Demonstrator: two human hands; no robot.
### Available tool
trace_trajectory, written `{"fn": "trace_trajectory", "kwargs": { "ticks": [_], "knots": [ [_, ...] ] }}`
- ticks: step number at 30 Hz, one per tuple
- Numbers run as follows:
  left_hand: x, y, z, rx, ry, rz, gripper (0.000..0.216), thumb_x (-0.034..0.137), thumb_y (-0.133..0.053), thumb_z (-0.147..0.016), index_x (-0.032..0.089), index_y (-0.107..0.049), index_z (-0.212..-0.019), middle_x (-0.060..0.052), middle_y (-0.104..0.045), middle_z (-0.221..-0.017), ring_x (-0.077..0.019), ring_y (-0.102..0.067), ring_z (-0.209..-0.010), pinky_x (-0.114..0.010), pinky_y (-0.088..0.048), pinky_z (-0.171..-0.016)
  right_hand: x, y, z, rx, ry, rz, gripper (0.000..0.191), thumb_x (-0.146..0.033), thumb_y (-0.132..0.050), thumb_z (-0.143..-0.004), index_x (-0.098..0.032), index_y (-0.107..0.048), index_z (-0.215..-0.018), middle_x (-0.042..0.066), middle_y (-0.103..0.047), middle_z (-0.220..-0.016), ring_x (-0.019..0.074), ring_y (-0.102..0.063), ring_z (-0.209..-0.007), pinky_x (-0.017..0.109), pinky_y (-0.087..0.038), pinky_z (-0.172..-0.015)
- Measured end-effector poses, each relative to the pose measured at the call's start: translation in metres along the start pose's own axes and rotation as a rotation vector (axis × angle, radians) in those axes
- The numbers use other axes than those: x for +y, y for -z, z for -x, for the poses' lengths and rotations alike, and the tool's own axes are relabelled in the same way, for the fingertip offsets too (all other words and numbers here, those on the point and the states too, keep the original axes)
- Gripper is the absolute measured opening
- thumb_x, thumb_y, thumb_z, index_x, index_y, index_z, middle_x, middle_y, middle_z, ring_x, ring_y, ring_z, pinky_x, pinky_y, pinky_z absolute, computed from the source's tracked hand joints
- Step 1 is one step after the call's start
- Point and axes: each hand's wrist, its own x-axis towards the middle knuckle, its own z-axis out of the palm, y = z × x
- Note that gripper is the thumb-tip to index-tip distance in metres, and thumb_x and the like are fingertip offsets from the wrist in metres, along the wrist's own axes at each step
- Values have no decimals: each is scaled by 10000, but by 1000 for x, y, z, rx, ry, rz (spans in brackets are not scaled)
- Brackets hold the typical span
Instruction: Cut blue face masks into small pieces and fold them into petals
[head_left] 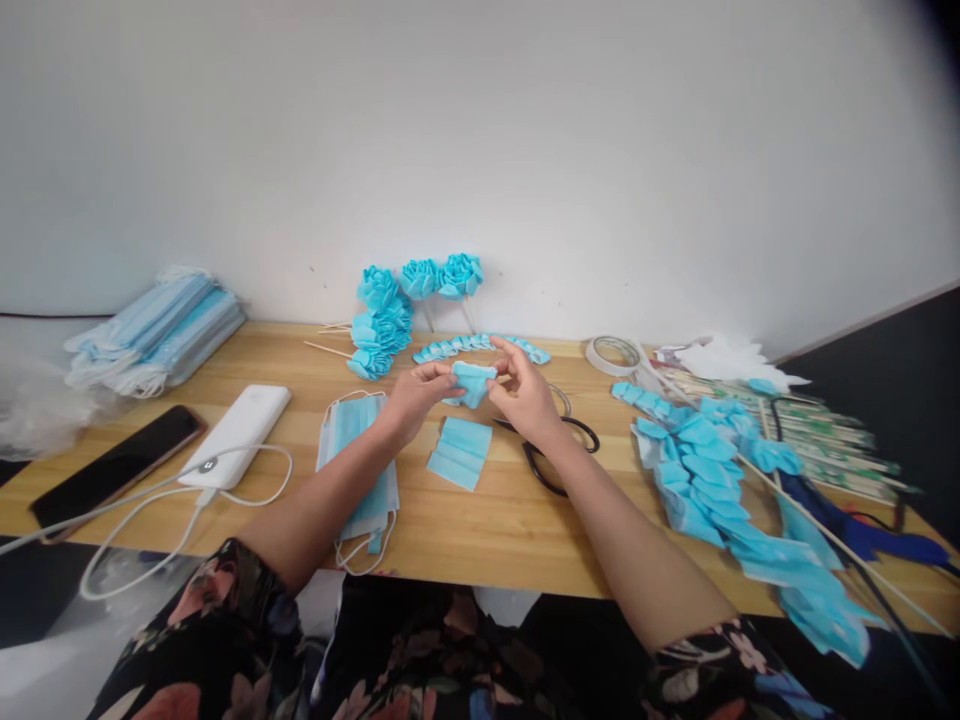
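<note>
Blue piece (474,383) held up over table (465,535) | left edge pinched by left hand (412,400) | right edge pinched by right hand (529,396) | square (460,453) laid on table, nearer the camera | flowers (461,277) grouped beyond

Two hands (412,398) (527,392), one table (510,545).
One phone (120,465), one power bank (244,428), one pair of scissors (586,430), one tape roll (596,362), one mask stack (161,330), at least five flowers (460,275), one held piece (474,383), one flat piece (460,452).
</note>
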Motion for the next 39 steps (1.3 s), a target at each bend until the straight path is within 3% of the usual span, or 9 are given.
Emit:
{"fn": "trace_trajectory", "kwargs": {
  "ticks": [6, 11, 18, 26, 31, 35, 39],
  "knots": [
    [2, -5, 3, 4, 0, 55, 272, 310, -840, -581, 135, -657, -680, -15, -685, -734, -135, -646, -704, -330, -539, -792, -4, -4, 2, -107, -94, -132, 697, -256, -628, -765, -258, -399, -1423, 38, -590, -946, 186, -600, -868, 275, -526, -656],
    [1, -6, 5, -30, 19, 80, 261, 285, -844, -592, 130, -657, -690, -7, -681, -732, -122, -648, -708, -318, -539, -805, -2, -5, 2, -48, -103, -58, 616, -211, -585, -771, -251, -473, -1376, 7, -535, -840, 156, -557, -738, 276, -515, -633],
    [0, -4, 1, -4, 31, 190, 273, 250, -824, -591, 140, -593, -687, 22, -612, -684, -105, -621, -671, -314, -558, -769, 2, -7, 0, -70, -172, -212, 634, -242, -598, -758, -271, -473, -1378, 21, -562, -847, 163, -555, -676, 245, -498, -452],
    [-1, -7, 3, -85, -29, 160, 289, 293, -801, -652, 159, -606, -817, -17, -679, -851, -142, -654, -788, -332, -544, -808, 1, -6, 0, -44, -123, -146, 604, -227, -581, -756, -271, -496, -1352, 20, -561, -844, 167, -565, -710, 263, -512, -527],
    [-1, -9, 2, -89, -32, 63, 532, 256, -856, -583, 165, -640, -1061, -47, -727, -927, -168, -674, -824, -329, -533, -810, 1, -8, 1, -36, -96, -64, 605, -217, -557, -760, -245, -489, -1361, 20, -581, -835, 177, -579, -751, 273, -488, -579],
    [-4, -5, 1, -45, -22, -2, 394, 321, -853, -598, 127, -707, -908, -53, -730, -857, -160, -662, -758, -319, -533, -761, -3, -3, 0, -93, -46, 15, 574, -212, -545, -769, -252, -524, -1341, 29, -617, -867, 174, -589, -778, 265, -476, -600],
    [-4, -1, -2, 2, -4, 71, 326, 334, -850, -610, 130, -717, -827, -30, -719, -816, -132, -652, -732, -291, -534, -742, -21, 25, -7, -48, -6, 96, 451, -221, -509, -816, -226, -595, -1259, 40, -656, -944, 173, -607, -871, 258, -478, -668]
  ]
}}
